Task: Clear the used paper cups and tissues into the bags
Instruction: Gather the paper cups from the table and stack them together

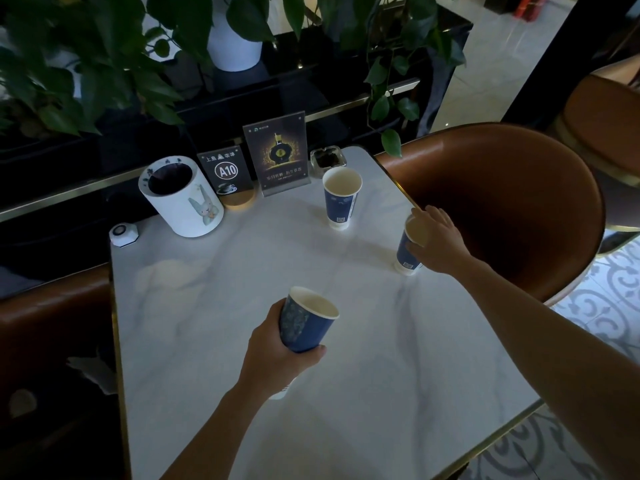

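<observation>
Three blue paper cups with white insides are on or over a white marble table (221, 299). My left hand (273, 355) grips one cup (306, 322), held tilted above the table's near middle. My right hand (438, 239) wraps around a second cup (408, 251) that stands at the table's right edge. The third cup (341, 199) stands upright and untouched at the far right of the table. No tissue and no bag shows in the view.
At the table's back stand a white cylindrical bin with a rabbit picture (181, 197), an A10 table sign (227, 171), an acrylic menu stand (278, 154), a glass ashtray (327, 161) and a white call button (123, 233). Brown chairs (519, 202) flank the table.
</observation>
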The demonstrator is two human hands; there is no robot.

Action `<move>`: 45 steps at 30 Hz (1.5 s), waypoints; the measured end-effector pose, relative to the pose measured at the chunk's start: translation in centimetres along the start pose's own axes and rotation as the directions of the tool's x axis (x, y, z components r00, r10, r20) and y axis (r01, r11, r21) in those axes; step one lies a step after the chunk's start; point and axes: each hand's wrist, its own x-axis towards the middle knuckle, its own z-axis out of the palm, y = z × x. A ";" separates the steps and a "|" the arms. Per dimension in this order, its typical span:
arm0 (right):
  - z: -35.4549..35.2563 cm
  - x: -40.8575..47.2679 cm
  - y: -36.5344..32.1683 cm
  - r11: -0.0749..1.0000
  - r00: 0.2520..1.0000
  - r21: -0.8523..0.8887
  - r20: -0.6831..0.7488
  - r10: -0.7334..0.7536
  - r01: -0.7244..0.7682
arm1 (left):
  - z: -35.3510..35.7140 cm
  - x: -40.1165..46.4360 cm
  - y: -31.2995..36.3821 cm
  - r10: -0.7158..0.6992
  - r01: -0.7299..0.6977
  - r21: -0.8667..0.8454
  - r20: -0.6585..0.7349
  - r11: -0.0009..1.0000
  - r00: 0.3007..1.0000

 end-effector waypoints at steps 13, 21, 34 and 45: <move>-0.9 -1.7 -1.2 0.995 0.995 0.089 -0.078 0.056 -0.049 | -0.3 -1.0 -0.6 0.001 -0.001 0.006 -0.007 1.000 1.000; -2.3 -4.6 -3.3 0.956 0.991 0.277 -0.063 0.116 -0.094 | -0.6 -2.1 -1.1 -0.004 0.004 0.032 0.009 0.999 1.000; -2.7 -9.1 -5.6 0.873 0.990 0.477 0.134 0.040 -0.099 | -1.2 -4.0 -2.1 0.037 -0.046 0.193 0.047 0.980 0.998; -1.9 -11.5 -6.1 0.824 0.910 0.544 0.405 -0.093 -0.158 | -1.3 -5.2 -3.0 0.117 -0.119 0.362 0.025 0.925 0.993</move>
